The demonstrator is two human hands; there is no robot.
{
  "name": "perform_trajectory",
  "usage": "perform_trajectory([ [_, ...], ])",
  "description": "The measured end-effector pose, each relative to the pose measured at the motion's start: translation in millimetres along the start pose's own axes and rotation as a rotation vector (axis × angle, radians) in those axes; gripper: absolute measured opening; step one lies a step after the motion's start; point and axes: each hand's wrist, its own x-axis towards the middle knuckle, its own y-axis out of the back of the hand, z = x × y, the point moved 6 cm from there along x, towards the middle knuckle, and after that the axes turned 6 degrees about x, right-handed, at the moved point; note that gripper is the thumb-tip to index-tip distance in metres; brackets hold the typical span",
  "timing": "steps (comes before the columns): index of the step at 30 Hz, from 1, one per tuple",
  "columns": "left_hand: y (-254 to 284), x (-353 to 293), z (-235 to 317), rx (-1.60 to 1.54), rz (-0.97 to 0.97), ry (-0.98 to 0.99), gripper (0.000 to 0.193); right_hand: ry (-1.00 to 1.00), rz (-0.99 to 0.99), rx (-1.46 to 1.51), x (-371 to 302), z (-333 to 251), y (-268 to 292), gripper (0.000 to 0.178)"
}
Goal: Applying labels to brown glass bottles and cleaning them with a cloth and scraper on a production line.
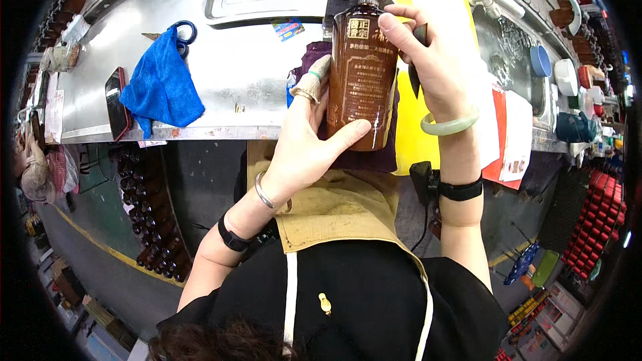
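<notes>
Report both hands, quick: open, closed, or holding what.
Left hand: closed, holding a tall, glossy brown bottle with pale printing.
Right hand: closed on a thin, dark object of unclear kind, beside the bottle's upper part.

The bottle hides part of the left hand's fingers and much of the purple cloth; its finest print is too small to read. The right hand covers part of a dark tool, so its kind cannot be told. A blue cloth hides the middle of the scissors. The top edge cuts off the tray and the yellow sheet. Dark hair runs out at the bottom, and the stacked red items are too small to identify.
</notes>
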Motion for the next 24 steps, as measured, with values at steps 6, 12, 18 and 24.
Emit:
perform_trajectory([
  [6, -2, 0, 3, 0.067, 0.002, -0.05, 0.099, 0.345, 0.02, -0.076, 4, -17, 39, 0.042],
  [12, -2, -1, 0, 0.091, 0.015, -0.047, 0.098, 0.846, -0.161, -0.62, -38, -90, -6, 0.029],
  [18, -3, -2, 3, 0.118, 0.006, -0.024, 0.095, 1.002, -0.255, -0.843, -20, -77, -32, 0.032],
  [24, 16, -8, -3, -0.073, -0.041, -0.073, 0.098, 1.284, -0.344, -0.721, -55, -41, -7, 0.031],
])
